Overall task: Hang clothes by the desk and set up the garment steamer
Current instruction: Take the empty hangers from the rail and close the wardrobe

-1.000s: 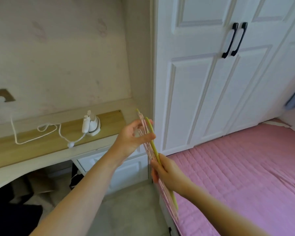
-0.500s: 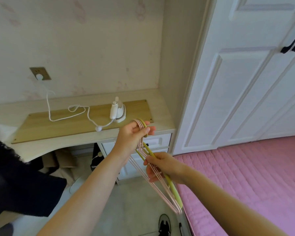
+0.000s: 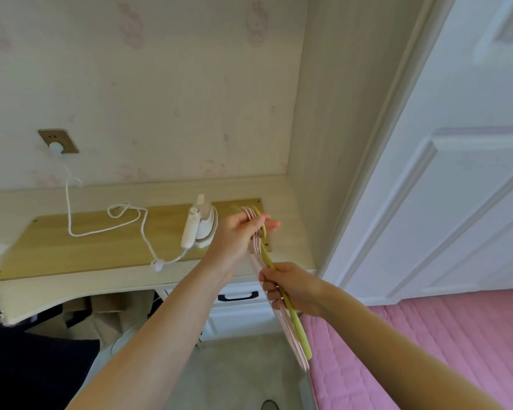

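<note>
**Hanger bundle held over desk corner, steamer plugged in**

Bundle of clothes hangers [image 3: 279, 300]: several thin pink ones plus one yellow-green, stacked flat together, hooks uppermost, slanting down toward the near right. Gripped at both ends. Left hand [image 3: 237, 232] curled round the hooks, thumb and fingers closed over them, above the desk's right end. Right hand [image 3: 290, 288] wrapped round the shoulders lower down, fingers folded over the pink bars, just off the desk's front edge.

Garment steamer [image 3: 200, 224]: white, handheld, standing on the wooden board [image 3: 71, 247], just left of the left hand, not touching it. White cord [image 3: 101, 229] looping across the board and up to a wall socket [image 3: 58, 141], plug in.

Desk [image 3: 288, 202]: pale, curved front edge, boxed in on the right by a side panel meeting the white wardrobe door [image 3: 456, 202]. Open floor [image 3: 234, 365] in front, narrow, between desk and pink quilted bed [image 3: 427, 350].

White drawer unit [image 3: 243, 315] under the desk, shut, black handle; contents hidden. Brown paper bags [image 3: 101, 315] in the knee space, contents not discernible.
</note>
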